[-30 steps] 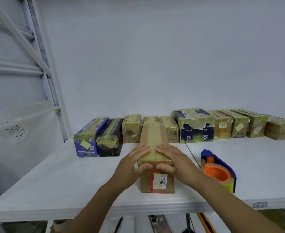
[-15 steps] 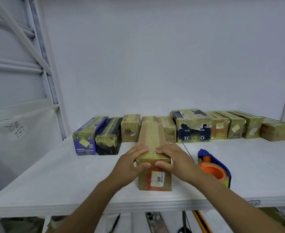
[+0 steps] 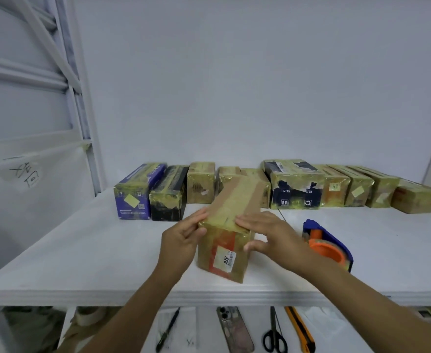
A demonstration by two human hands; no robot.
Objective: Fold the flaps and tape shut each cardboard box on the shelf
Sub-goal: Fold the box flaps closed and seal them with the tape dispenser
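Brown-taped box (image 3: 231,225) sat skewed near the shelf (image 3: 82,250) front, dispenser (image 3: 329,247) just right. Left hand (image 3: 184,240) and right hand (image 3: 273,235) pressed its near top corners, fingers straight, thumbs on the end. I'd rub tape outward, firmly, over both edges.

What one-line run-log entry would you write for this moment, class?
box: taped, askew on shelf | left hand: presses its left side | right hand: fingers flat on its top | tape dispenser: to its right
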